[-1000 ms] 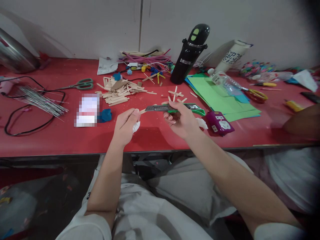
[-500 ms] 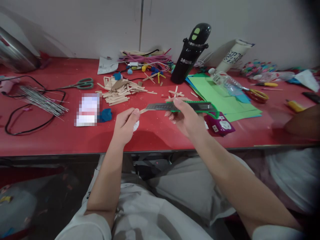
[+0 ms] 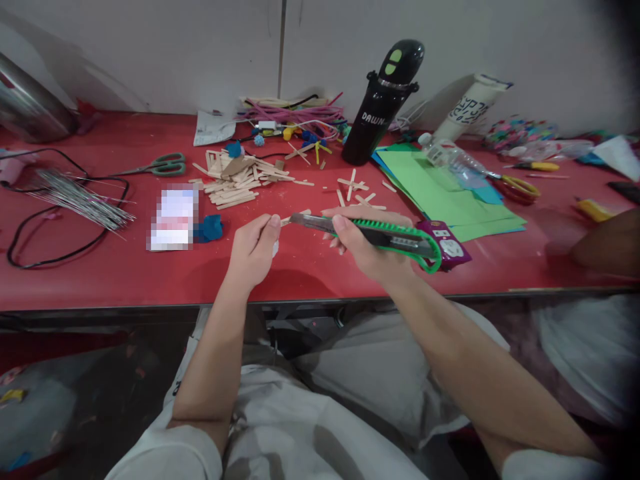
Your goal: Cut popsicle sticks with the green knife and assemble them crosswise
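Note:
My left hand (image 3: 254, 252) is closed, pinching a short wooden craft stick (image 3: 286, 221) between thumb and fingers over the red table. In my right hand (image 3: 367, 243) is a green utility knife (image 3: 400, 233), its blade pointing left. The blade tip meets the stick close to my left thumb; whether it cuts in, I cannot tell. A bit of something white shows under my left hand. Beyond both hands lie a heap of craft sticks (image 3: 245, 177) and several crossed sticks (image 3: 353, 185).
A black bottle (image 3: 373, 110) stands behind green paper sheets (image 3: 425, 177). Scissors (image 3: 163, 165), thin metal wires (image 3: 83, 203), a blurred phone (image 3: 173, 219) and blue crumpled paper (image 3: 209, 229) lie left. A purple packet (image 3: 446, 247) sits right, near another person's arm (image 3: 610, 250).
My right hand has tilted the knife, its handle end dropping lower, and shifted slightly left. The blade tip has moved a little closer to the stick's held end. My left hand stays nearly still.

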Action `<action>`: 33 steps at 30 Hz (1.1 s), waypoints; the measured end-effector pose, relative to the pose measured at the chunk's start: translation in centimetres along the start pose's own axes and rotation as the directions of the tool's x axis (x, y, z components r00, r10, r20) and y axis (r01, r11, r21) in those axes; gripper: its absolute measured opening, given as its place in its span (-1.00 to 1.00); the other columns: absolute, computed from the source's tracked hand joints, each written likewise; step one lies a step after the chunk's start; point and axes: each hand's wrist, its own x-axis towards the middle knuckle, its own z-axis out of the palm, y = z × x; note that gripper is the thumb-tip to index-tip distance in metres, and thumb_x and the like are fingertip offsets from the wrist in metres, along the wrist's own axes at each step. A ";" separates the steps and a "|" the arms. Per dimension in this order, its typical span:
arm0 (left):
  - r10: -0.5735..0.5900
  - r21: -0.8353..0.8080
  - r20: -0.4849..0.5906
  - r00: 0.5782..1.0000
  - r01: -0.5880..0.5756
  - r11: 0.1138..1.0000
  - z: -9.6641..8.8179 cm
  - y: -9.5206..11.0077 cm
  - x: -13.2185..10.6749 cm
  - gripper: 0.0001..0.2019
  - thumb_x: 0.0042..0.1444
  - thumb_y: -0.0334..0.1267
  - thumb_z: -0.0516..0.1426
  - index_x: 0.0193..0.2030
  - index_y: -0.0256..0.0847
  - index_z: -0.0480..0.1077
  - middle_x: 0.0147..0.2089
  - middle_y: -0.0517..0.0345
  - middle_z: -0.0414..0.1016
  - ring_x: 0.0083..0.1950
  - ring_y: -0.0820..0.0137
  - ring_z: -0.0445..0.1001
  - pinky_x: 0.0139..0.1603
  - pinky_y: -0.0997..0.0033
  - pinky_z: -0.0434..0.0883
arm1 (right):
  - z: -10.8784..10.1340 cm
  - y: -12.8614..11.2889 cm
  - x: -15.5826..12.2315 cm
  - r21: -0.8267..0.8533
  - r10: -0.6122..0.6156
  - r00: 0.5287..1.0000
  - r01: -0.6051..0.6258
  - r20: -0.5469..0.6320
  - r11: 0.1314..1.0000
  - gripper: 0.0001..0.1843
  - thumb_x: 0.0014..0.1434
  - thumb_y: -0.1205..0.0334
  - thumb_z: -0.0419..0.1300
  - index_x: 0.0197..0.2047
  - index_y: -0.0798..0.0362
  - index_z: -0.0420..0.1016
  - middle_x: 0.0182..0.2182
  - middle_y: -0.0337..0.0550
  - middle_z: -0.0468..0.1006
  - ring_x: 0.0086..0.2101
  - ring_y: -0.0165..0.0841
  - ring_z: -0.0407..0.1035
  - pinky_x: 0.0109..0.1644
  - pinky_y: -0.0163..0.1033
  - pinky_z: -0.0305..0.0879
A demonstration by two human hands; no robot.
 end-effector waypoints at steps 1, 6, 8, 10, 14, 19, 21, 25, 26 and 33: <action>0.004 0.016 -0.001 1.000 -0.004 1.000 0.0 0.0 0.0 -0.59 0.35 -0.10 0.02 -0.53 -0.17 0.14 -0.61 0.29 0.17 -0.55 0.53 0.16 -0.51 0.44 0.14 | 0.1 0.0 -0.2 -0.028 -0.015 1.000 0.015 -0.009 1.000 -0.75 0.26 0.00 0.24 -0.20 -0.06 0.69 -0.49 -0.25 0.61 -0.53 -0.45 0.45 -0.44 -0.30 0.43; -0.019 -0.030 0.017 1.000 0.019 0.999 -0.3 -0.3 0.0 -0.58 0.33 -0.05 0.04 -0.53 -0.18 0.17 -0.61 0.28 0.15 -0.56 0.53 0.14 -0.53 0.43 0.12 | 0.1 0.2 0.0 0.095 0.035 0.999 -0.036 0.018 0.995 -0.75 0.27 0.02 0.23 -0.22 -0.02 0.67 -0.52 -0.26 0.59 -0.57 -0.47 0.42 -0.55 -0.34 0.34; -0.022 -0.042 0.026 0.999 0.023 0.999 -0.4 -0.4 0.0 -0.57 0.33 -0.04 0.05 -0.53 -0.18 0.17 -0.61 0.28 0.14 -0.56 0.53 0.12 -0.54 0.42 0.10 | 0.1 0.4 0.5 0.210 0.105 0.993 -0.112 0.045 0.971 -0.73 0.25 0.01 0.24 -0.26 0.02 0.64 -0.54 -0.25 0.58 -0.59 -0.48 0.39 -0.58 -0.35 0.30; -0.009 -0.048 0.023 1.000 0.010 0.999 -0.6 -0.4 0.0 -0.57 0.32 -0.04 0.07 -0.55 -0.19 0.17 -0.61 0.29 0.11 -0.57 0.54 0.09 -0.55 0.42 0.08 | 0.1 0.8 1.0 0.328 0.203 0.978 -0.210 0.056 0.921 -0.73 0.19 0.00 0.28 -0.30 0.03 0.62 -0.57 -0.25 0.55 -0.60 -0.49 0.37 -0.59 -0.36 0.26; 0.021 -0.060 0.024 0.999 -0.020 0.998 -0.6 -0.2 0.1 -0.56 0.31 -0.07 0.08 -0.57 -0.19 0.14 -0.61 0.30 0.05 -0.57 0.55 0.03 -0.56 0.42 0.04 | 0.0 1.5 2.2 0.511 0.444 0.893 -0.419 0.079 0.751 -0.80 0.08 0.07 0.29 -0.38 0.04 0.59 -0.64 -0.26 0.48 -0.65 -0.53 0.27 -0.64 -0.40 0.11; 0.040 -0.018 0.015 0.999 -0.040 0.999 -0.6 0.0 0.2 -0.53 0.31 -0.03 0.09 -0.59 -0.20 0.15 -0.64 0.29 0.12 -0.59 0.56 0.07 -0.55 0.41 0.05 | -0.5 1.7 2.7 0.584 0.503 0.859 -0.457 0.093 0.671 -0.81 0.03 0.09 0.28 -0.42 0.05 0.55 -0.69 -0.29 0.40 -0.67 -0.54 0.19 -0.66 -0.40 0.02; 0.040 -0.023 0.003 0.999 -0.040 0.999 -0.6 0.1 0.1 -0.52 0.30 -0.02 0.09 -0.59 -0.20 0.17 -0.65 0.29 0.13 -0.59 0.55 0.07 -0.55 0.41 0.06 | -0.5 1.6 2.6 0.551 0.475 0.877 -0.428 0.065 0.716 -0.79 0.05 0.05 0.30 -0.40 0.03 0.55 -0.66 -0.28 0.42 -0.64 -0.52 0.24 -0.62 -0.39 0.09; 0.054 -0.038 0.004 0.999 -0.053 0.998 -0.6 0.0 0.2 -0.52 0.27 0.01 0.13 -0.60 -0.21 0.17 -0.64 0.31 0.08 -0.58 0.56 0.04 -0.55 0.42 0.04 | -0.6 1.3 2.4 0.471 0.342 0.938 -0.326 0.055 0.820 -0.70 0.07 -0.06 0.36 -0.33 0.01 0.59 -0.60 -0.27 0.50 -0.61 -0.52 0.31 -0.58 -0.38 0.17; 0.060 -0.040 0.011 0.998 -0.059 0.997 -0.6 -0.1 0.2 -0.51 0.26 0.01 0.14 -0.60 -0.21 0.17 -0.64 0.31 0.07 -0.57 0.56 0.04 -0.55 0.42 0.03 | -0.8 1.3 2.4 0.445 0.306 0.949 -0.304 0.069 0.843 -0.68 0.07 -0.08 0.37 -0.31 0.00 0.60 -0.59 -0.27 0.51 -0.61 -0.51 0.32 -0.58 -0.38 0.19; 0.035 -0.115 0.088 0.995 -0.025 0.993 -0.4 -0.2 0.2 -0.51 0.26 0.00 0.14 -0.61 -0.21 0.17 -0.66 0.32 0.08 -0.60 0.58 0.04 -0.53 0.42 0.06 | -2.1 1.7 2.4 0.287 0.135 0.974 -0.184 0.183 0.940 -0.69 0.14 -0.09 0.37 -0.26 -0.01 0.66 -0.55 -0.25 0.59 -0.59 -0.51 0.38 -0.53 -0.39 0.32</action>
